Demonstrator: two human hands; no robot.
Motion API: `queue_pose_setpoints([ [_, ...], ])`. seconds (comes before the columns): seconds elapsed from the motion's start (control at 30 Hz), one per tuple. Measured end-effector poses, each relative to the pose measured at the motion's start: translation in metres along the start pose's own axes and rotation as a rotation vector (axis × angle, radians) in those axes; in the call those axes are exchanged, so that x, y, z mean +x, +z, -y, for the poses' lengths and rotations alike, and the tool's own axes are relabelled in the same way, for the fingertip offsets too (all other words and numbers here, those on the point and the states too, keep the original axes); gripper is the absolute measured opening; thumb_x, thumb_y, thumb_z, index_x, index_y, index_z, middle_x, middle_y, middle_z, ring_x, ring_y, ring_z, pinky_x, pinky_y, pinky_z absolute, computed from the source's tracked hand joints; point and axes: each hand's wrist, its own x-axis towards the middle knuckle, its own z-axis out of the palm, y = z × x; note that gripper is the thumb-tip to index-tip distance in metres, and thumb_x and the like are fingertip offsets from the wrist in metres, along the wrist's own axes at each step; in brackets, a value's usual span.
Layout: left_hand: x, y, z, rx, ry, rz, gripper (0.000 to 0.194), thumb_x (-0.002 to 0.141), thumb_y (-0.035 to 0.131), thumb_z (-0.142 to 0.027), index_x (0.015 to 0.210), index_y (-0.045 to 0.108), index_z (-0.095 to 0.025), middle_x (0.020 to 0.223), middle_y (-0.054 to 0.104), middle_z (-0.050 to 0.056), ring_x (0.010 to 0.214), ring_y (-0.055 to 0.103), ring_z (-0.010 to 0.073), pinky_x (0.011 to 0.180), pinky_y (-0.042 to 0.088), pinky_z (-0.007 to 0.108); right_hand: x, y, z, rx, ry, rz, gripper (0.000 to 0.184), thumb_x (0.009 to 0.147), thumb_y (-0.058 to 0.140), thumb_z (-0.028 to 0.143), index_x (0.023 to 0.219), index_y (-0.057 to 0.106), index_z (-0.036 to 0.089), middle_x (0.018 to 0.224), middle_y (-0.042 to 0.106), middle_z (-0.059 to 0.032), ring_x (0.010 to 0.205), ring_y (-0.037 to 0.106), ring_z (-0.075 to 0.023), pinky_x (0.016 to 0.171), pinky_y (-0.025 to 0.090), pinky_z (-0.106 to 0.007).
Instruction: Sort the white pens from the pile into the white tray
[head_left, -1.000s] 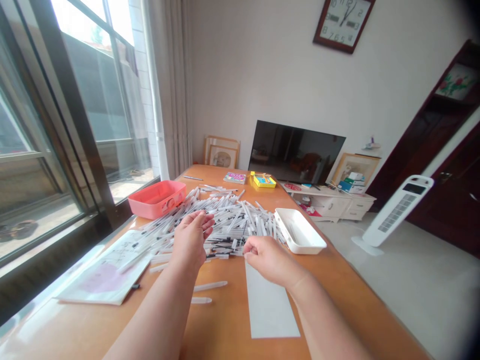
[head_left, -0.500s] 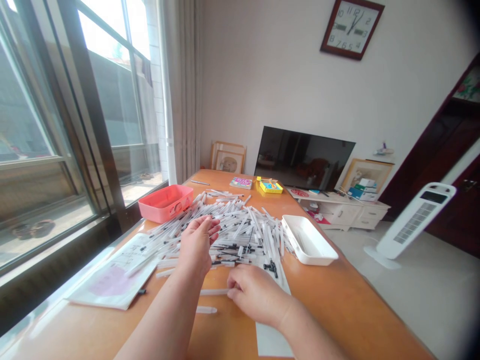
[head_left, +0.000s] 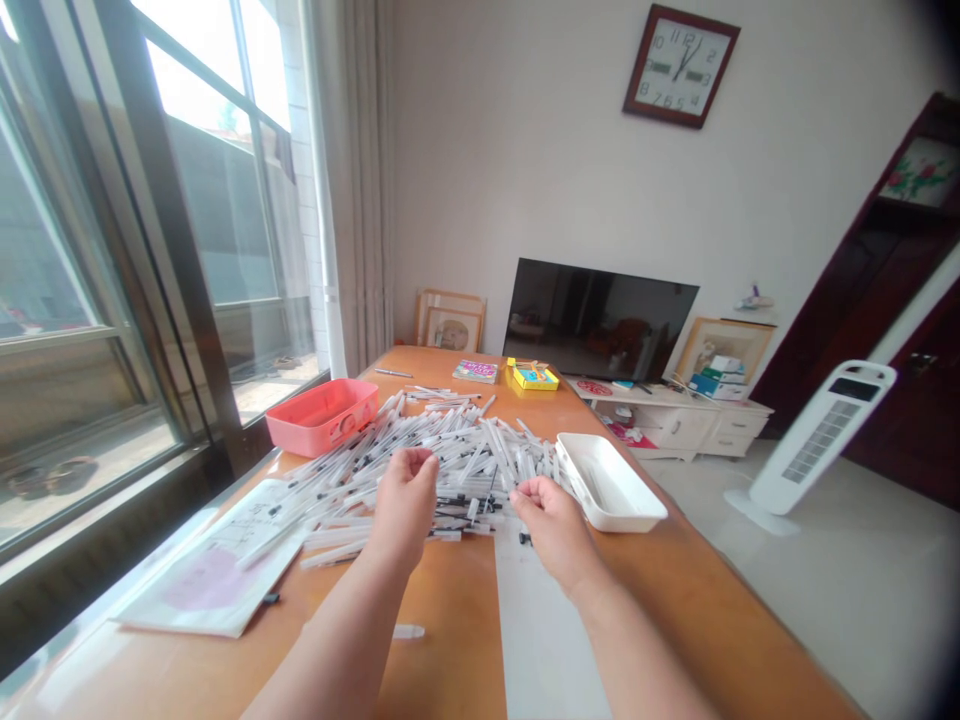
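My left hand (head_left: 409,505) is closed above the near side of a heap of translucent pen barrels (head_left: 457,440). Whatever sits in its curled fingers is hidden from this side. To the right, my right hand (head_left: 551,520) has thumb and forefinger pinched together at the heap's edge; anything between them is too small to make out. Just below its fingertips lies a small black pen part (head_left: 525,538), on a white paper strip (head_left: 544,640). A single translucent piece (head_left: 409,632) rests on the table close to my left forearm.
A red plastic basket (head_left: 322,415) stands left of the heap, a white tray (head_left: 652,515) right of it. A printed paper bag (head_left: 195,590) lies at left under some barrels. Farther back are a yellow box (head_left: 536,380) and a colourful booklet (head_left: 475,372) on the wooden table (head_left: 675,640).
My left hand has closed from spread fingers. My right hand has moved forward and right to the heap's edge. The barrel it touched is gone from that spot on the table.
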Motion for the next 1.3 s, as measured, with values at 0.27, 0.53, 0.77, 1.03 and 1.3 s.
queue_pose_setpoints([
  [0.27,-0.021,0.005,-0.014,0.049,-0.145,0.381,0.036,0.075,0.07,-0.053,0.085,0.071,-0.018,0.088,0.071,0.01,0.079,0.063,0.0225,0.06,0.042,0.027,-0.005,0.013,-0.004,-0.031,-0.1,0.055,0.025,0.086,0.058,0.044,0.087,0.061,0.019,0.071,0.057,0.0015,0.065,0.049,-0.0153,0.059,0.04,-0.025],
  [0.53,-0.003,-0.001,-0.008,-0.232,-0.231,0.228,0.029,0.075,0.071,-0.043,0.079,0.061,-0.016,0.083,0.07,0.009,0.065,0.06,0.0139,0.059,0.046,0.025,-0.01,0.023,-0.009,-0.086,-0.141,0.142,0.024,0.089,0.054,0.042,0.093,0.063,0.019,0.071,0.061,0.0014,0.063,0.052,-0.0148,0.06,0.04,-0.025],
  [0.77,0.022,-0.022,-0.012,-0.404,-0.25,-0.107,0.021,0.075,0.065,-0.029,0.09,0.061,-0.014,0.063,0.059,0.0,0.045,0.046,0.0068,0.044,0.036,0.018,-0.012,0.022,-0.003,-0.432,-0.259,0.074,0.012,0.088,0.052,0.027,0.086,0.063,0.022,0.082,0.065,-0.0007,0.075,0.058,-0.0162,0.065,0.038,-0.025],
  [1.03,0.025,-0.022,-0.003,-0.444,-0.293,-0.144,0.018,0.075,0.064,-0.025,0.09,0.064,-0.016,0.062,0.056,0.0,0.045,0.047,0.0069,0.04,0.034,0.017,-0.014,0.039,0.025,-0.753,-0.312,0.188,0.011,0.087,0.052,0.022,0.083,0.063,0.023,0.09,0.066,-0.0022,0.079,0.06,-0.0168,0.066,0.034,-0.027],
  [1.3,0.026,-0.02,-0.004,-0.469,-0.333,-0.13,0.017,0.076,0.064,-0.024,0.09,0.064,-0.016,0.062,0.056,-0.001,0.042,0.045,0.0061,0.039,0.033,0.017,0.008,0.071,0.027,-0.896,-0.319,0.246,0.019,0.09,0.052,0.031,0.096,0.068,0.024,0.1,0.067,-0.0048,0.083,0.063,-0.0196,0.071,0.04,-0.03],
])
